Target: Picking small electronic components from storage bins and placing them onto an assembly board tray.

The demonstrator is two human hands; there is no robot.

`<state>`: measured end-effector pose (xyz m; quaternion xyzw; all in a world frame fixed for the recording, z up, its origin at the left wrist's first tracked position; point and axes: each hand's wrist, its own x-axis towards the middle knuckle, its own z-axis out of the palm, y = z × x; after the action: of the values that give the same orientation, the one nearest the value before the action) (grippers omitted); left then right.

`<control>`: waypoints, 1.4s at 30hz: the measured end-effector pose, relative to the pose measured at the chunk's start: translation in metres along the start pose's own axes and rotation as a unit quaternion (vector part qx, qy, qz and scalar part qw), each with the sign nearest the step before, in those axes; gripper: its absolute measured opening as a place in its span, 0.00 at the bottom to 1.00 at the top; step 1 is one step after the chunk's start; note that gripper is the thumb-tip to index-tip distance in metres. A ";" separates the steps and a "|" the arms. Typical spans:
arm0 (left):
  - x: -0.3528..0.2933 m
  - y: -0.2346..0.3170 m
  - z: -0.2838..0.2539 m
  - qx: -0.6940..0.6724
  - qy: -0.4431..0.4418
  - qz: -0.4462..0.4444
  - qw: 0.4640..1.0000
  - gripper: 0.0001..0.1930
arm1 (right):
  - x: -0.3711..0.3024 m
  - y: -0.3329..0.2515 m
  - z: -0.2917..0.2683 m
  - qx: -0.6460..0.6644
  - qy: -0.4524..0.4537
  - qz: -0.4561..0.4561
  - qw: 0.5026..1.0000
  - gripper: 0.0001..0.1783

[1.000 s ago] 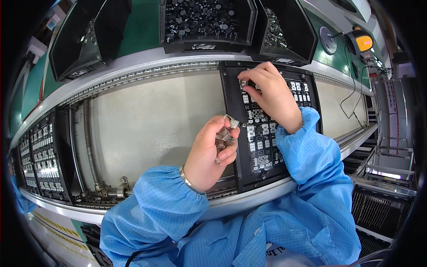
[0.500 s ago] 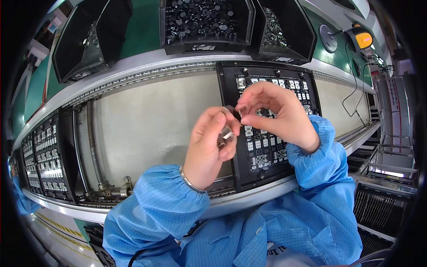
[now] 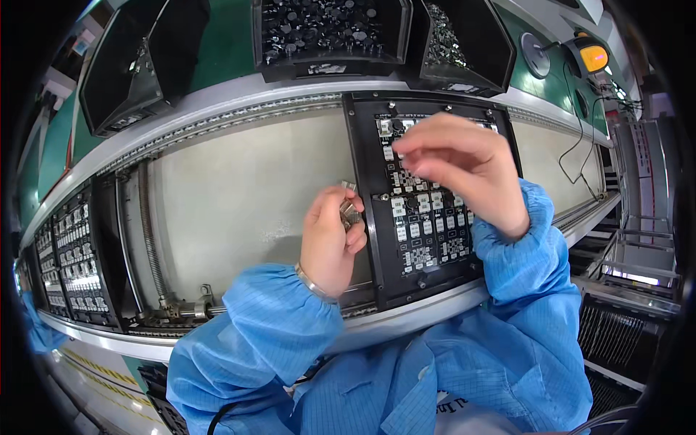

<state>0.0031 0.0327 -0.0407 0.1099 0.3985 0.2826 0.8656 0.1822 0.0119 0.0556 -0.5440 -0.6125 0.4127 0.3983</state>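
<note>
My left hand [image 3: 326,235] is curled around a few small shiny metal parts [image 3: 350,214], just left of a black tray [image 3: 366,217]. Their exact kind is too small to tell. Over the upper part of that tray hangs my right hand [image 3: 471,170], thumb and fingers pinched together. Whatever sits between those fingertips is hidden. Held in the tray are circuit boards [image 3: 428,217] with rows of white square components and a few round black ones. My right hand covers the tray's upper middle.
Beyond the rail stand black bins: one with round dark parts [image 3: 326,29], one with small metal parts [image 3: 444,40], and one at left [image 3: 138,65]. A yellow-and-black device [image 3: 593,58] is at far right. More boards [image 3: 80,261] lie at left on the conveyor [image 3: 239,196].
My hands have come apart. The right one has moved up over the boards in a pinch, while the left has drawn slightly left and down, still holding the metal parts.
</note>
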 end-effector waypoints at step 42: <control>0.012 0.013 -0.006 -0.021 -0.076 -0.072 0.994 0.07 | -0.041 0.056 0.016 -0.332 -0.015 -0.103 0.937 0.22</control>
<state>0.0000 0.0499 -0.0467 0.0840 0.3322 0.2186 0.9137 0.1899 -0.0258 -0.0044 -0.5727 -0.7736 0.1503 0.2258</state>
